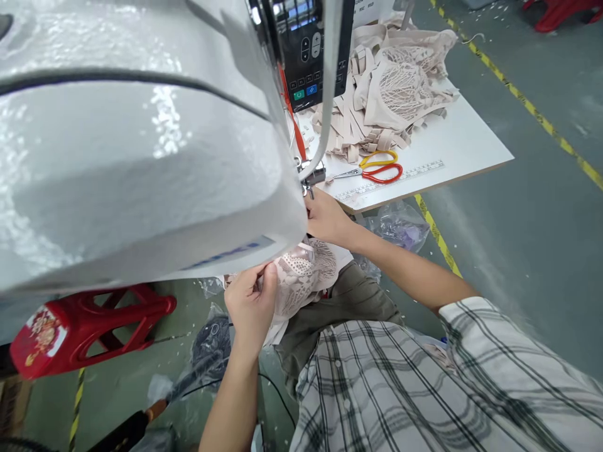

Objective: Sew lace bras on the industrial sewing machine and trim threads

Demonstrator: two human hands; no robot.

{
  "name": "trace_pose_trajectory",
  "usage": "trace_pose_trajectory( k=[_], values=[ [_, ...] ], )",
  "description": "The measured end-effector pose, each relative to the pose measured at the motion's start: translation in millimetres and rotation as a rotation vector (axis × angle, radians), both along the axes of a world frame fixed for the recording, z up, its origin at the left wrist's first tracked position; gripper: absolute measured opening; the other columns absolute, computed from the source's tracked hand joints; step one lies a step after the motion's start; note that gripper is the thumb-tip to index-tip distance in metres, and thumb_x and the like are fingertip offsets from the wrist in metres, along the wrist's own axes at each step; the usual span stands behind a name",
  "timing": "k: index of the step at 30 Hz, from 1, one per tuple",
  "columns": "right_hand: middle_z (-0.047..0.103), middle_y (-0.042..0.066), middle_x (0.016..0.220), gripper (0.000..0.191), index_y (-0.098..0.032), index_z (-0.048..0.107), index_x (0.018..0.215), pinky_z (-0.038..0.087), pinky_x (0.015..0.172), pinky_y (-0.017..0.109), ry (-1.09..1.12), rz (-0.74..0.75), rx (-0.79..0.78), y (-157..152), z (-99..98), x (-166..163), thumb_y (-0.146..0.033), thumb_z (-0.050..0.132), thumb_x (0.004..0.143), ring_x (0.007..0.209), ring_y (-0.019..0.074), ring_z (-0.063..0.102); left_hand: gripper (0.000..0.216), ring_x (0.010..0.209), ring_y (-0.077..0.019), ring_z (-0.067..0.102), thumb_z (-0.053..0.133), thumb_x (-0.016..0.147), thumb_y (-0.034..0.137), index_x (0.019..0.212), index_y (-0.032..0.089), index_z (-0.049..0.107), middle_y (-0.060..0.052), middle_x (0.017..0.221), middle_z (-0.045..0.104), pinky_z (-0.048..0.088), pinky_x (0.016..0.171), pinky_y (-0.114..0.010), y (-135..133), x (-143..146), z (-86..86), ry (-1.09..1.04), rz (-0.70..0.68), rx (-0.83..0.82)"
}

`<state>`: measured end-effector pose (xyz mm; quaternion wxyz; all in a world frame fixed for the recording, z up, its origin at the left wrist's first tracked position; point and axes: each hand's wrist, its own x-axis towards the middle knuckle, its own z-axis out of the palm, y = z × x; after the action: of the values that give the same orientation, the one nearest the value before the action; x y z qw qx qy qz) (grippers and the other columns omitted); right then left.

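My left hand (250,302) pinches the near edge of a beige lace garment piece (301,276) that lies over my lap, just below the white sewing machine head (132,138). My right hand (326,216) reaches under the machine, right by the metal presser foot (308,179); its fingers are tucked behind the machine body and out of sight. The lace piece runs from my left hand up toward my right hand.
A white table (452,150) carries a heap of beige lace pieces and straps (391,94), scissors with red and yellow handles (377,171) and a printed ruler strip. The machine's black control panel (311,50) stands behind. A red plastic stool (89,326) and plastic bags lie on the floor.
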<state>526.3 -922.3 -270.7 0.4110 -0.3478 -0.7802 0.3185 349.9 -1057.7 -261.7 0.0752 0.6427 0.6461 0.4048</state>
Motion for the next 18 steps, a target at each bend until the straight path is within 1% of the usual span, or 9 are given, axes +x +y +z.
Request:
trace_pose_trajectory(
  k=[7, 13, 18],
  values=[
    [0.066, 0.011, 0.108, 0.008, -0.016, 0.062, 0.09, 0.047, 0.086, 0.032, -0.01, 0.005, 0.006, -0.3, 0.8, -1.7, -0.015, 0.057, 0.084, 0.105, 0.0227, 0.061, 0.019, 0.066, -0.0125, 0.066, 0.063, 0.089, 0.027, 0.085, 0.018, 0.079, -0.003, 0.08, 0.078, 0.05, 0.064, -0.023, 0.8, -2.3, -1.0, 0.0, 0.025, 0.004],
    [0.067, 0.01, 0.108, 0.01, -0.017, 0.064, 0.091, 0.049, 0.086, 0.034, -0.046, -0.009, -0.003, -0.5, 1.9, -3.4, -0.02, 0.057, 0.087, 0.104, 0.0241, 0.062, 0.017, 0.065, -0.0118, 0.064, 0.064, 0.088, 0.027, 0.084, 0.019, 0.079, -0.003, 0.079, 0.077, 0.049, 0.064, -0.023, 0.6, -5.5, -0.8, -0.011, 0.033, 0.008],
    [0.066, 0.011, 0.109, 0.01, -0.016, 0.065, 0.092, 0.05, 0.086, 0.036, -0.085, -0.021, -0.016, -1.6, 2.5, -4.8, -0.019, 0.059, 0.086, 0.104, 0.025, 0.063, 0.018, 0.067, -0.0124, 0.065, 0.063, 0.09, 0.027, 0.084, 0.018, 0.077, -0.002, 0.076, 0.075, 0.049, 0.066, -0.023, 0.3, -6.5, -2.5, -0.04, 0.02, -0.009]
  ],
)
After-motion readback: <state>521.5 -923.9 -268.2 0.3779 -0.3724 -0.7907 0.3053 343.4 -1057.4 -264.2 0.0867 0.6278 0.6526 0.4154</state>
